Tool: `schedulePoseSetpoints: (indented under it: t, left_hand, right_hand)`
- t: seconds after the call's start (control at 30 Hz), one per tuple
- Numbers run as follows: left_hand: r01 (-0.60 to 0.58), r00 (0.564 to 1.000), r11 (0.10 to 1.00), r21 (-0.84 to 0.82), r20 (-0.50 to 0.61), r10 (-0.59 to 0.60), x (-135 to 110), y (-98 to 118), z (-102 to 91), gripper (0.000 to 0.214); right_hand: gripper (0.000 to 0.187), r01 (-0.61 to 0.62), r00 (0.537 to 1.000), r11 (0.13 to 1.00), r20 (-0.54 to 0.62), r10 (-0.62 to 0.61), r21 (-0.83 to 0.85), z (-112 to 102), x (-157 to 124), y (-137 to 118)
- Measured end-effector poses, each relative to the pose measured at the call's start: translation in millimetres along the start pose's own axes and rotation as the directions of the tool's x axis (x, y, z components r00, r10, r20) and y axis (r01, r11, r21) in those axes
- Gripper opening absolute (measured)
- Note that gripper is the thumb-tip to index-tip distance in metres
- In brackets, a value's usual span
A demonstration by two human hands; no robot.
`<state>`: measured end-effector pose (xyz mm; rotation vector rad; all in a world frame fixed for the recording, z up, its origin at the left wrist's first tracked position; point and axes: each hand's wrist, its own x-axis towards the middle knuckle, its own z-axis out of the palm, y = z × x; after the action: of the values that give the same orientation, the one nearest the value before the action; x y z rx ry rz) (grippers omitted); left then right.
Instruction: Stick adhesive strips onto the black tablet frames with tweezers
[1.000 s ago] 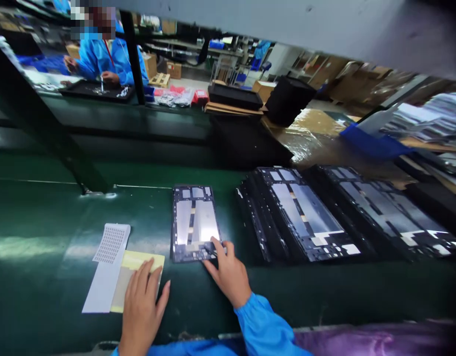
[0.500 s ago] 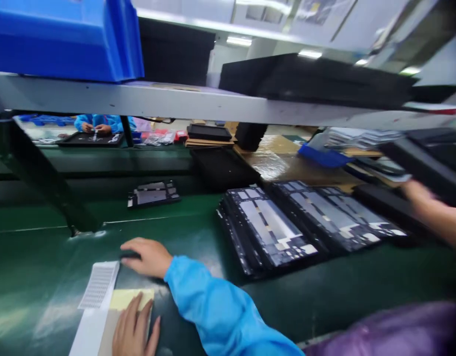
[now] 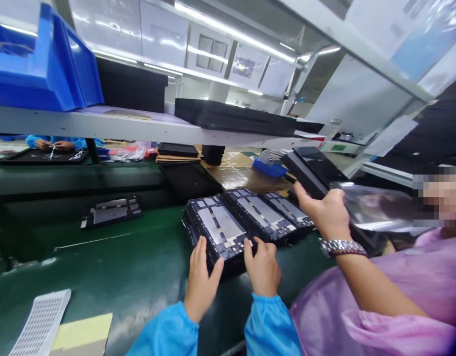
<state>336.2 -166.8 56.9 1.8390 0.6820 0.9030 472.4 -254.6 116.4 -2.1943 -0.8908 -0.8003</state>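
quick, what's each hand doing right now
Left hand: open, fingers flat against the near-left edge of the nearest stack of panels, gripping nothing.
Right hand: fingers curled on the stack's near edge; grip cannot be told.

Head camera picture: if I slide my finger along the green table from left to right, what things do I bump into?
White dotted sheet → yellow pad → left hand → right hand, both on the near stack of dark panels → a co-worker's hand with a wristwatch.

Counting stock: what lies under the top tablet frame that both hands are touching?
More dark tablet frames, stacked edges showing under the top frame. Their count and faces are covered.
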Motion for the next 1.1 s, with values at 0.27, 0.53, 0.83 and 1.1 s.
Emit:
schedulePoseSetpoints:
  t: [0.27,0.53,0.83,1.1]
  left_hand:
    - [0.112,0.983,0.992,-0.049,-0.142,-0.118,15.1,-2.4,6.0,0.059]
    - [0.053,0.985,0.977,-0.205,-0.152,-0.085,9.2,29.8,-18.7,0.061]
    - [0.215,0.901,0.938,-0.271,-0.315,-0.298,-128.4,-7.3,-134.8,0.059]
    - [0.390,0.891,0.893,0.226,-0.335,-0.305,-149.9,-67.4,-175.0,0.048]
  right_hand:
    - [0.046,-0.241,0.967,0.951,0.129,0.219,0.195,28.2,-21.2,42.3]
    - [0.076,-0.273,0.962,0.901,0.108,0.251,0.337,12.3,-26.6,15.2]
    - [0.064,-0.061,0.914,0.857,0.374,-0.158,0.511,-9.2,-132.6,-80.4]
    - [0.056,0.101,0.804,0.914,0.509,-0.307,0.392,40.2,-168.6,-88.0]
